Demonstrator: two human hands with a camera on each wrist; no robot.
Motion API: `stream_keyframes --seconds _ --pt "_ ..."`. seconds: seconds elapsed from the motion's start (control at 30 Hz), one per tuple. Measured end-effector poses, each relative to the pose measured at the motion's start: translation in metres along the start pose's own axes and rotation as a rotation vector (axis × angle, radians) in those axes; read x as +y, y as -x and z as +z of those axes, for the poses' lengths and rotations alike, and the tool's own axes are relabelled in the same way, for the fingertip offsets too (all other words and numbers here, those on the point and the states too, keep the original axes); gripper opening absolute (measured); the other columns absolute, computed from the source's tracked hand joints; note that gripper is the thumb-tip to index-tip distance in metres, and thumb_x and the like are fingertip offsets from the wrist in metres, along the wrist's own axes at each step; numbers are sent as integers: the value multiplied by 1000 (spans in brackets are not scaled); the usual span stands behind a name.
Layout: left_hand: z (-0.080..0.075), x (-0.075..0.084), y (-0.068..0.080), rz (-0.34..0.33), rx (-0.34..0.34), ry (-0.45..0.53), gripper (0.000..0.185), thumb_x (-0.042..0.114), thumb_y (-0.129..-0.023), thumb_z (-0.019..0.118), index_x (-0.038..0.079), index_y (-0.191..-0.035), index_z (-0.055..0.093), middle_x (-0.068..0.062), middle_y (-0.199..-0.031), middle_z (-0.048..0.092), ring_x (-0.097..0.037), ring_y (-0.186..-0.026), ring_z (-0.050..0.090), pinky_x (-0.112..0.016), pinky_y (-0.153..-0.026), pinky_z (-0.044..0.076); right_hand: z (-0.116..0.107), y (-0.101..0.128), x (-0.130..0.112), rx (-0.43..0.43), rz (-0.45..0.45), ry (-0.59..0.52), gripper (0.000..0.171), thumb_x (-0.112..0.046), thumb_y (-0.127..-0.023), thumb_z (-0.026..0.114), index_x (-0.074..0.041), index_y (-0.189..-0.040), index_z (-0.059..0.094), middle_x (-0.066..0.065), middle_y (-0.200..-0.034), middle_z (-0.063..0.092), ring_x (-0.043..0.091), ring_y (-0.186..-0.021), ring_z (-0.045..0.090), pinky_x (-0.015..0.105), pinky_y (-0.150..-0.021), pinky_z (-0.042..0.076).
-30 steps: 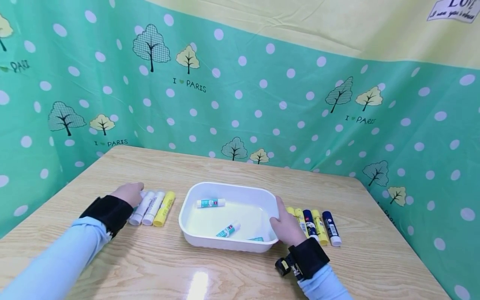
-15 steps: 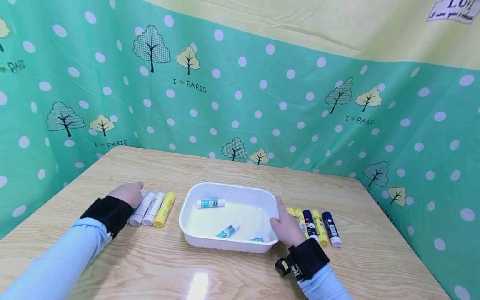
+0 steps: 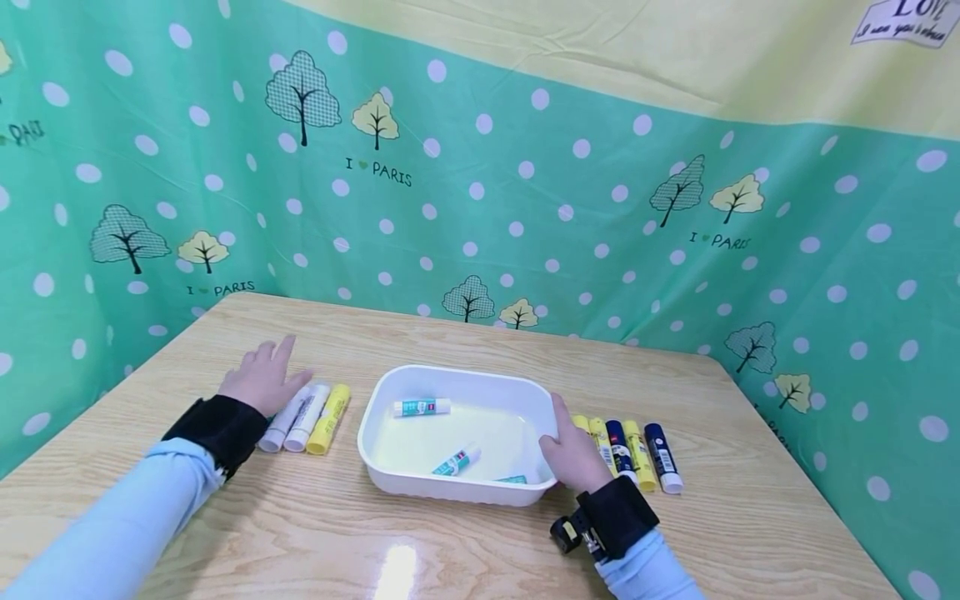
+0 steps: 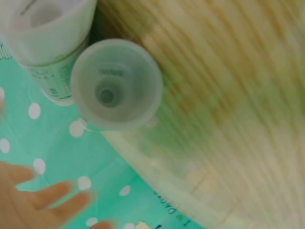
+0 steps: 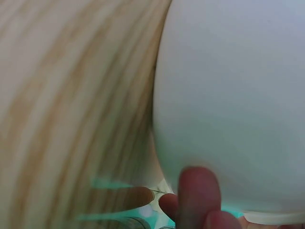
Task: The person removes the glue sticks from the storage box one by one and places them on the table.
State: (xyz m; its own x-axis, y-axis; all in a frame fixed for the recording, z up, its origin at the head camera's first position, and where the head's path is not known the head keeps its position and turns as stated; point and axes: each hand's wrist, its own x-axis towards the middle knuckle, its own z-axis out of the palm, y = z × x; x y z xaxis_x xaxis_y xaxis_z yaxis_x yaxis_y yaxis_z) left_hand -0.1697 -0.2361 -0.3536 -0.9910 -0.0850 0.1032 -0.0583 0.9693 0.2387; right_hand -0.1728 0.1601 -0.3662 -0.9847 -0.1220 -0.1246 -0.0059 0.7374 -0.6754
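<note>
In the head view my left hand point(image 3: 258, 383) is spread over the far end of the white glue sticks point(image 3: 306, 419) on the table's left, its fingers straight and apart. A yellow glue stick point(image 3: 328, 421) lies beside them. The left wrist view shows a round glue stick end point(image 4: 116, 88) close up, with blurred fingers point(image 4: 71, 207) apart from it. My right hand point(image 3: 576, 454) holds the right end of a white plastic basin point(image 3: 450, 492), thumb over the rim and fingers outside. In the basin lie teal-and-white glue sticks point(image 3: 422, 407).
Right of the basin, yellow and navy glue sticks point(image 3: 663, 457) lie in a row close by my right hand. The wooden table point(image 3: 300, 533) ends at a green dotted curtain point(image 3: 480, 208) at the back and sides.
My left hand has lifted from the white glue sticks and its fingers have spread out. The right hand and the basin have stayed in place.
</note>
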Motion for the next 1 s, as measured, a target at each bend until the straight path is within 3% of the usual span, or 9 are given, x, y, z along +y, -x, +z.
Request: stream_keyframes --seconds 0.1,0.27,0.43,0.67,0.77,0.83,0.93,1.0 --pt "3 5 -5 55 90 -4 82 57 -84 31 1 -137 3 -28 -138 6 -46 -124 7 -67 -89 8 0 0 1 -1 8 -1 63 -15 -87 37 -19 -139 1 23 -120 45 18 -48 43 26 -45 38" --pt "2 25 -8 114 119 9 87 63 -81 27 7 -137 -8 -21 -141 -14 -39 -128 -13 -68 -89 -3 0 0 1 4 7 1 63 -15 -87 37 -18 -139 1 23 -123 42 19 -48 44 26 -45 38" --pt "-6 65 -4 205 123 51 83 61 -82 29 11 -137 -8 -11 -140 -23 -34 -128 -17 -67 -90 -4 0 -1 1 4 9 1 64 -15 -87 37 -18 -139 0 22 -125 41 19 -48 44 26 -45 38" --pt "-27 125 -4 300 101 112 79 60 -83 27 14 -137 -8 -7 -140 -24 -29 -129 -20 -64 -93 -6 0 -1 0 12 5 -6 64 -14 -87 37 -18 -139 1 22 -127 39 18 -51 47 26 -45 38" --pt "-30 146 -3 340 99 116 79 59 -83 30 14 -138 -3 -9 -142 -18 -30 -130 -15 -63 -94 -4 1 0 0 20 -2 -5 63 -13 -86 38 -17 -139 2 22 -130 37 18 -56 50 26 -45 38" --pt "-29 157 -3 370 113 114 78 58 -82 35 13 -139 6 -12 -144 -7 -32 -131 -6 -62 -96 3 2 0 0 23 -4 -7 63 -13 -86 38 -18 -139 3 21 -131 35 17 -60 52 26 -45 39" --pt "-27 169 -2 429 142 132 73 53 -78 48 10 -134 27 -14 -140 23 -31 -128 22 -53 -98 22 2 -1 1 22 -6 -12 63 -13 -86 38 -18 -139 3 21 -131 35 18 -59 52 27 -45 39" --pt "-24 174 -2 452 154 141 65 47 -75 56 8 -125 41 -12 -128 43 -27 -116 41 -44 -90 36 2 -1 0 23 -2 -14 63 -14 -86 38 -18 -139 3 21 -131 36 18 -57 51 27 -45 39"
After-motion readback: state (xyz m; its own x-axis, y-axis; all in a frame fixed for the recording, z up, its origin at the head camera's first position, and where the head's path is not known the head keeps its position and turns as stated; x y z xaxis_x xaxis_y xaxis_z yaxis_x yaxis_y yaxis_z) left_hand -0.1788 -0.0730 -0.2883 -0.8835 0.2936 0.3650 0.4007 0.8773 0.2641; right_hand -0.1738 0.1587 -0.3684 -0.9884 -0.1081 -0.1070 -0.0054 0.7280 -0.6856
